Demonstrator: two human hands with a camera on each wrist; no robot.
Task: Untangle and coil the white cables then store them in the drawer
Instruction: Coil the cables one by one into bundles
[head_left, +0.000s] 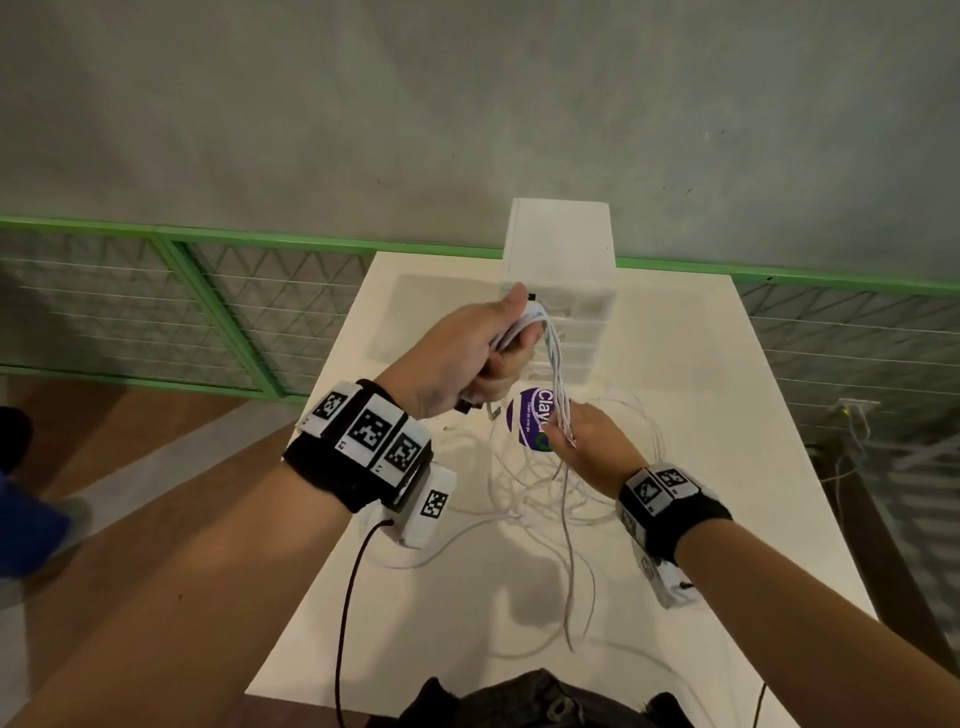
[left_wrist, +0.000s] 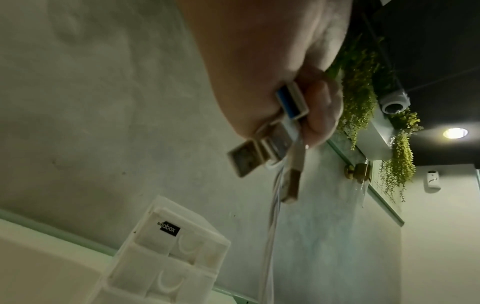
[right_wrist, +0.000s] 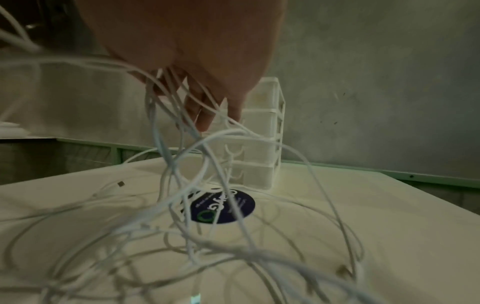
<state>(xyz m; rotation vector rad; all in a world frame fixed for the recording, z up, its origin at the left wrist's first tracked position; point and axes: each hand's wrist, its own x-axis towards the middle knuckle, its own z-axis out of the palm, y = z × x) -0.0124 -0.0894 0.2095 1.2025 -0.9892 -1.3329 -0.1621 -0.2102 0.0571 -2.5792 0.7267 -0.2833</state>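
My left hand (head_left: 483, 353) is raised above the table and grips a bundle of white cables (head_left: 553, 379) near their ends. In the left wrist view several USB plugs (left_wrist: 262, 152) stick out below the fist. The strands hang down to my right hand (head_left: 582, 441), whose fingers (right_wrist: 205, 115) are threaded among them. Below, the remaining cable (right_wrist: 182, 236) lies tangled in loose loops on the white table (head_left: 727, 415). A white drawer unit (head_left: 561, 280) stands at the table's far edge, all drawers closed.
A round purple sticker (head_left: 530, 418) marks the table under the hands. A green-framed mesh railing (head_left: 208, 291) runs behind the table, with a grey wall beyond. The table's left edge drops to a brown floor.
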